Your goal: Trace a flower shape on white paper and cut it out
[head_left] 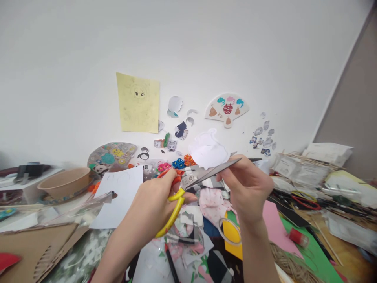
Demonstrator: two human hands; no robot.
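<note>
My left hand (pixel 165 192) is closed round the yellow and orange handles of a pair of scissors (pixel 191 181). The scissor blades point to the upper right, slightly apart. My right hand (pixel 247 184) pinches the lower right edge of a white paper cutout (pixel 208 149) with a rounded body and a narrower top. The cutout is held up in front of the wall, its lower edge by the blades. Whether the blades touch the paper I cannot tell.
Paper scraps, a black pen (pixel 171 263) and a tape roll (pixel 229 231) lie below my hands. On the left stand a brown bowl (pixel 64 182) and a white sheet (pixel 129 196). Red thread (pixel 298 237) and twine (pixel 290 265) lie right. A yellow drawing (pixel 138 104) hangs behind.
</note>
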